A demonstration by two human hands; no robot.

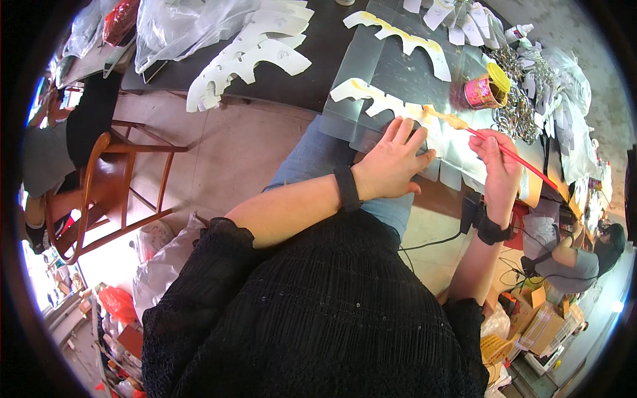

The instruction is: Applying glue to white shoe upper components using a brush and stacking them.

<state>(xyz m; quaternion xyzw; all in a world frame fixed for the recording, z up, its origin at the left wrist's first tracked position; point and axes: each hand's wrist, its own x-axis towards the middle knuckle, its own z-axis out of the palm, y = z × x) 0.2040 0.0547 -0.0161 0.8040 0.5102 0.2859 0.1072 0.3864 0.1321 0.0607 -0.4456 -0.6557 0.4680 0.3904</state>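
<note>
In my right hand [499,162] is a brush [524,163] with a thin red handle, its fingers closed round it. The yellow-coated brush end rests at a white scalloped strip [375,98] lying near the table's front edge. My left hand [390,164] lies palm down with fingers spread, fingertips touching that strip's near side; the hand hides part of its lower edge. Yellowish smears mark the strip's upper edge. Farther back lies a second scalloped strip [424,48], also smeared yellow. An open red can [482,93] with yellow around its rim stands to the right.
Stacked white scalloped pieces [255,56] and clear plastic bags [189,30] lie at the back left. Metal rings [514,123] are heaped right of the can. A wooden chair [99,192] stands at left, with a person beside it; another person [574,259] sits at right near cardboard boxes [541,325].
</note>
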